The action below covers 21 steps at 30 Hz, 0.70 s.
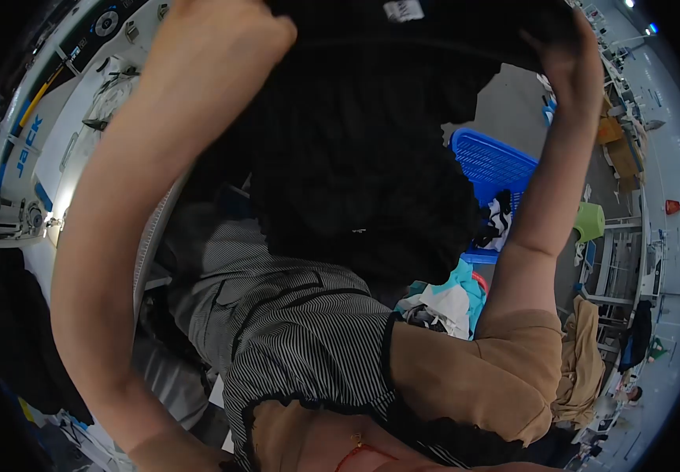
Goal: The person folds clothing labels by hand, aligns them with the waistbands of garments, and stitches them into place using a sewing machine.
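Observation:
A black garment (364,149) hangs stretched between my two hands, with a small white label (404,9) near its upper edge. My left hand (234,27) is closed in a fist at the garment's upper left. At the upper right, my right hand (567,59) grips the other side, its fingers partly hidden by the dark cloth and slightly blurred. Loose folds of the garment drop in front of my striped apron (308,330).
On the left stands a white sewing machine (29,149) with a lit work area. Right of the garment, a blue basket (493,157) holds black and white cloth. Turquoise and white fabric (450,303) lies below it. A green stool (589,222) stands farther right.

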{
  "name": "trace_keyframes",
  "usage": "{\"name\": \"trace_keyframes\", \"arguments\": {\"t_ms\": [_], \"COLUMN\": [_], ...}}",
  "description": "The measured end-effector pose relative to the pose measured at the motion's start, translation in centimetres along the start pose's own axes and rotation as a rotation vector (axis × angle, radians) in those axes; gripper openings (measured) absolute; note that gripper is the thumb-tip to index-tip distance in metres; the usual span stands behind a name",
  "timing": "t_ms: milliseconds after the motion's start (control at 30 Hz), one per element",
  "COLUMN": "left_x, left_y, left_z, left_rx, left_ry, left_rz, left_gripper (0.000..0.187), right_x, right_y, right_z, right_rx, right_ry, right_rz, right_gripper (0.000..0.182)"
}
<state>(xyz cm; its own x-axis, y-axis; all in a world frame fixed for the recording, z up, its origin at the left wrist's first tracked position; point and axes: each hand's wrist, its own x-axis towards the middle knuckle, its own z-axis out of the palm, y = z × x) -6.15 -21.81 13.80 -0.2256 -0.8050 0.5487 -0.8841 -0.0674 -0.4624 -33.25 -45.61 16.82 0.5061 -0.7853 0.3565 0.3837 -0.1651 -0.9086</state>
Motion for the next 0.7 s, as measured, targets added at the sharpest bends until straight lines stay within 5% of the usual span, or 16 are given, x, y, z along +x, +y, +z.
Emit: {"name": "trace_keyframes", "arguments": {"t_ms": [133,233,267,300,400,500,567,633,700], "left_x": [-0.3,-6.9,-10.0,-13.3,-20.1,-21.8,-23.5,-26.0,-29.4], "left_y": [3.6,9.4,11.6,13.8,16.8,15.0,11.9,9.0,5.6], "left_z": [-2.0,0.4,2.0,3.6,5.8,2.7,-0.6,-4.6,-8.8], "left_rx": [-0.150,-0.320,-0.385,-0.450,-0.567,-0.772,-1.258,-1.137,-0.951], "left_ry": [0.052,-0.257,-0.332,-0.409,-0.352,-0.350,-0.437,-0.535,-0.416], "left_rz": [-0.029,0.134,0.170,0.209,0.206,-0.055,-0.254,-0.520,-0.757], "left_gripper": [0.007,0.014,0.018,0.022,0.029,0.033,0.033,0.031,0.032], "right_x": [-7.3,-14.6,-16.7,-19.7,-25.7,-22.2,-19.2,-17.1,-16.5], "right_y": [-1.3,2.8,4.4,7.9,11.6,9.8,8.6,9.7,12.2], "right_z": [0.7,-0.3,0.7,0.0,2.2,5.7,9.2,12.1,14.2], "right_rx": [-0.124,-1.139,-1.434,-1.492,-1.772,-1.475,-1.265,-1.212,-1.440], "right_ry": [0.145,-0.096,-0.226,-0.395,-1.133,-1.347,-1.212,-1.188,-1.427], "right_rz": [-0.040,0.212,0.487,0.452,0.788,0.676,0.468,0.318,0.034], "right_gripper": [0.035,0.038,0.043,0.045,0.044,0.030,0.023,0.022,0.020]}}
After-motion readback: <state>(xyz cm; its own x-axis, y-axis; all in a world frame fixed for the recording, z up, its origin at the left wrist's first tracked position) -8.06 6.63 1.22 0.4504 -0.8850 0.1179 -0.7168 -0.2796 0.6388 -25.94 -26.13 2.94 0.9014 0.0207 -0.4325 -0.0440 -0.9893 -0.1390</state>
